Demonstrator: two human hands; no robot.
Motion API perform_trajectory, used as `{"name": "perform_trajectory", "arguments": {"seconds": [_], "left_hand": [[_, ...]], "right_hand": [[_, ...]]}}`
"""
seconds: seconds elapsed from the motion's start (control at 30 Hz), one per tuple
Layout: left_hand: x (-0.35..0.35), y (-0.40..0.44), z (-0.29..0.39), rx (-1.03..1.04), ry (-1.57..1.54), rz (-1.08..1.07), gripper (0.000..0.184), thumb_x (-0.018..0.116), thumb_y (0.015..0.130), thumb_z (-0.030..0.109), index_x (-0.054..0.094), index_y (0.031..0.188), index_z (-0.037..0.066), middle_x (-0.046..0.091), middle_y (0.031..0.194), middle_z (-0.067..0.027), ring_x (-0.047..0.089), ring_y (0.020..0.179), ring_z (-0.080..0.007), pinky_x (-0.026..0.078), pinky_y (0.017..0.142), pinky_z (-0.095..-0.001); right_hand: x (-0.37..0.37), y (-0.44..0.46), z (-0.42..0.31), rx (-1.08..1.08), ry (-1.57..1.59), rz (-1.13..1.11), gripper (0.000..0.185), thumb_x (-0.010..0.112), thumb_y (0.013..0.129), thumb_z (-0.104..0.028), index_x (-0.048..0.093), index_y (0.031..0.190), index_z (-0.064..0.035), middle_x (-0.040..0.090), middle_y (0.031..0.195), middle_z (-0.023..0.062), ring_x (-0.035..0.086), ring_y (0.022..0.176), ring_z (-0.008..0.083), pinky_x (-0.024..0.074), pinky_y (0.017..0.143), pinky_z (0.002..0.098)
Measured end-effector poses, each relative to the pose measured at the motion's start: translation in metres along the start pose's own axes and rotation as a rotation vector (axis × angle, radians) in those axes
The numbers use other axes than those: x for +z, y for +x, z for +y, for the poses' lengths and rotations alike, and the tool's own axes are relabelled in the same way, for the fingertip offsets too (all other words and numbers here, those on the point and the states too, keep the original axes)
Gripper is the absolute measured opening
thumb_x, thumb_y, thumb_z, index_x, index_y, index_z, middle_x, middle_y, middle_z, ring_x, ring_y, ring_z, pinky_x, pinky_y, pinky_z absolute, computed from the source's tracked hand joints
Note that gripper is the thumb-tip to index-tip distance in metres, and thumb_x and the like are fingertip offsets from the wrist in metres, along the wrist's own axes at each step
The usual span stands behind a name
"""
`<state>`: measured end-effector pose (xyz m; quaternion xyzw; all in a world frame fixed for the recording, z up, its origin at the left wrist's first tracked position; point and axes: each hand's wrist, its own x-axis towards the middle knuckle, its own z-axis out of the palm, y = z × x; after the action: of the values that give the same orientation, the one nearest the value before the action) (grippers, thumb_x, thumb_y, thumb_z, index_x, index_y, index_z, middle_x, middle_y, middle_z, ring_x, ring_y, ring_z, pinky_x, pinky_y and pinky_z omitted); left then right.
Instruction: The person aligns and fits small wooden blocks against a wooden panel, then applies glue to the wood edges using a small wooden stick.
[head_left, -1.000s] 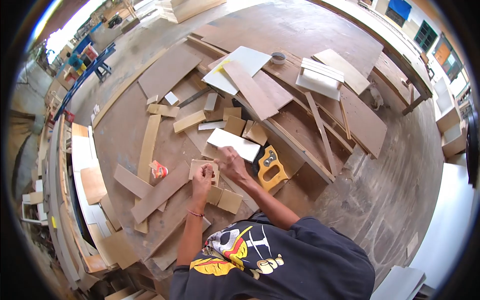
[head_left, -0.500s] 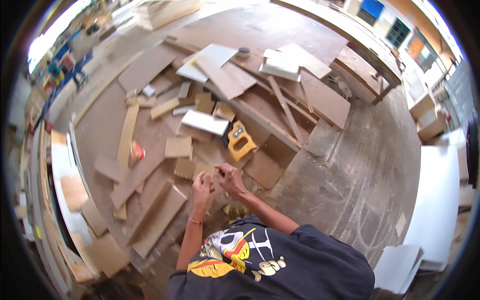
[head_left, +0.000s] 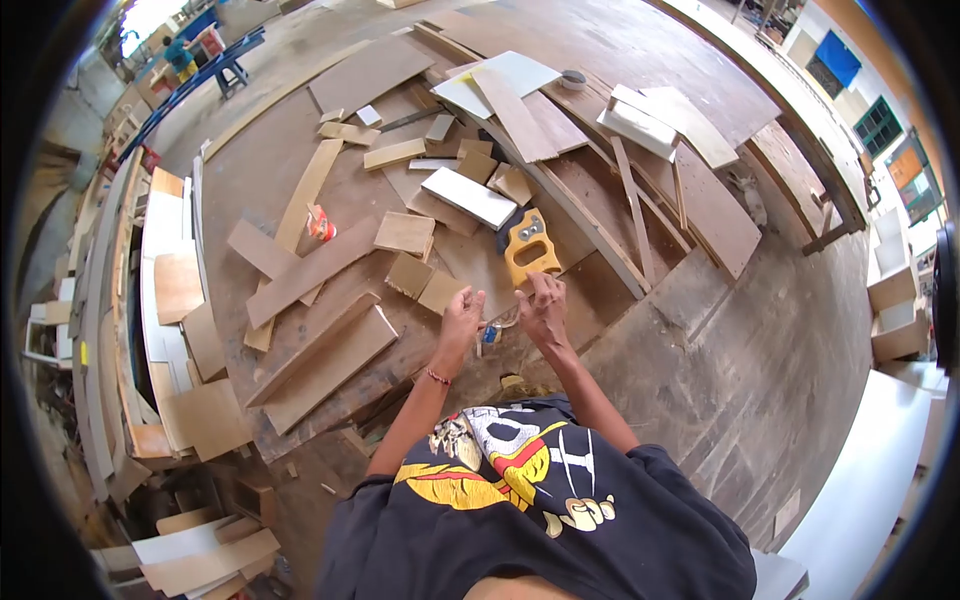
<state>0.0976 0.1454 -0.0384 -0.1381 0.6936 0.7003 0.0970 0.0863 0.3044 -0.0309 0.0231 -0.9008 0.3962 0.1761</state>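
Observation:
Both hands are in front of my body at the near edge of the wood-strewn work surface. My left hand [head_left: 462,322] has its fingers curled into a pinch; whatever sits in them is too small to make out. A short gap away, my right hand [head_left: 543,310] is also closed, its fingertips just below the yellow saw handle [head_left: 527,252] in view. Something thin and pale seems to run between the hands, with a small blue-and-white item [head_left: 490,334] beside my left fingers. Closest to the left hand lie small wood blocks [head_left: 408,274].
Boards and offcuts [head_left: 315,265] cover the surface, with a red-and-white cup [head_left: 320,224] among them. White-faced pieces [head_left: 470,197] lie farther back. A long bench [head_left: 840,235] stands at right, stacked panels [head_left: 180,290] at left. Another person [head_left: 180,58] is far off at upper left.
My hands have moved apart, and the blue-and-white item now shows between them. The camera view has shifted, so the scene sits farther right and higher.

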Motion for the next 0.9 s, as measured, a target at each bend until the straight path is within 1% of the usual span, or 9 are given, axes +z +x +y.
{"name": "perform_trajectory", "arguments": {"seconds": [0.07,0.2,0.23,0.27,0.37,0.53,0.6,0.73,0.9], "left_hand": [[0.013,0.017,0.009,-0.076,0.004,0.009,0.059,0.054,0.091,0.035,0.036,0.131,-0.005,0.052,0.116,-0.0109,0.054,0.098,-0.0171,0.052,0.07,-0.0275],[0.042,0.05,0.02,-0.033,-0.087,0.074,0.058,0.054,0.091,0.034,0.037,0.13,-0.005,0.052,0.115,-0.0089,0.053,0.097,-0.0158,0.051,0.069,-0.0265],[0.047,0.06,0.022,-0.015,-0.093,0.114,0.057,0.055,0.091,0.033,0.037,0.13,-0.004,0.053,0.113,-0.008,0.053,0.096,-0.0151,0.051,0.068,-0.0263],[0.052,0.066,0.022,0.001,-0.101,0.158,0.056,0.055,0.091,0.032,0.038,0.13,-0.004,0.053,0.112,-0.0071,0.052,0.095,-0.0143,0.051,0.067,-0.026],[0.056,0.081,0.023,-0.018,-0.115,0.218,0.055,0.056,0.09,0.03,0.039,0.129,-0.004,0.053,0.11,-0.0065,0.052,0.094,-0.0136,0.051,0.067,-0.0256],[0.055,0.101,0.025,-0.04,-0.145,0.291,0.053,0.056,0.09,0.028,0.039,0.129,-0.004,0.054,0.109,-0.0065,0.054,0.092,-0.0135,0.05,0.066,-0.0254],[0.053,0.109,0.025,-0.072,-0.13,0.329,0.05,0.055,0.091,0.026,0.04,0.127,-0.004,0.055,0.108,-0.0062,0.054,0.092,-0.0132,0.05,0.065,-0.0251],[0.049,0.119,0.026,-0.106,-0.274,0.291,0.047,0.054,0.091,0.026,0.041,0.126,-0.002,0.054,0.11,-0.0067,0.054,0.093,-0.0141,0.05,0.066,-0.0266],[0.044,0.123,0.026,-0.138,-0.343,0.409,0.043,0.055,0.091,0.023,0.043,0.124,0.0,0.054,0.104,-0.0049,0.054,0.089,-0.0142,0.051,0.07,-0.0311]], "right_hand": [[0.003,0.015,0.015,-0.176,-0.161,-0.009,0.045,0.07,0.07,-0.012,0.056,0.112,-0.0028,0.059,0.106,0.0116,0.05,0.101,0.0307,0.0413,0.086,0.0389],[0.005,0.037,0.024,-0.206,-0.247,-0.267,0.056,0.073,0.069,-0.021,0.053,0.118,-0.0059,0.055,0.117,0.009,0.045,0.111,0.0297,0.0366,0.093,0.0412],[0.01,0.04,0.031,-0.245,-0.298,-0.27,0.061,0.075,0.066,-0.028,0.053,0.118,-0.0082,0.053,0.119,0.0058,0.042,0.114,0.0292,0.0358,0.09,0.0444],[0.009,0.042,0.037,-0.262,-0.296,-0.29,0.061,0.075,0.066,-0.028,0.053,0.118,-0.0082,0.053,0.119,0.0058,0.042,0.114,0.0292,0.0358,0.09,0.0444],[0.003,0.056,0.038,-0.253,-0.459,-0.424,0.069,0.074,0.061,-0.046,0.052,0.117,-0.0105,0.055,0.113,0.0074,0.044,0.112,0.0278,0.0329,0.083,0.0462],[-0.018,0.093,0.027,-0.147,-0.464,-0.613,0.057,0.072,0.066,-0.045,0.056,0.106,-0.0083,0.057,0.105,0.0094,0.046,0.109,0.0285,0.0344,0.082,0.0497],[0.001,0.108,0.037,-0.18,-0.248,-0.405,0.056,0.073,0.066,-0.045,0.059,0.105,-0.007,0.058,0.105,0.009,0.047,0.108,0.029,0.0368,0.08,0.0465],[0.046,0.144,0.039,-0.314,-0.241,-0.251,0.072,0.074,0.066,-0.043,0.049,0.122,-0.0041,0.05,0.119,0.0155,0.043,0.114,0.0321,0.0379,0.086,0.0465],[0.064,0.165,0.032,-0.242,-0.335,-0.405,0.079,0.077,0.062,-0.04,0.045,0.125,-0.0037,0.044,0.124,0.0188,0.044,0.115,0.0334,0.0365,0.089,0.049]]}}
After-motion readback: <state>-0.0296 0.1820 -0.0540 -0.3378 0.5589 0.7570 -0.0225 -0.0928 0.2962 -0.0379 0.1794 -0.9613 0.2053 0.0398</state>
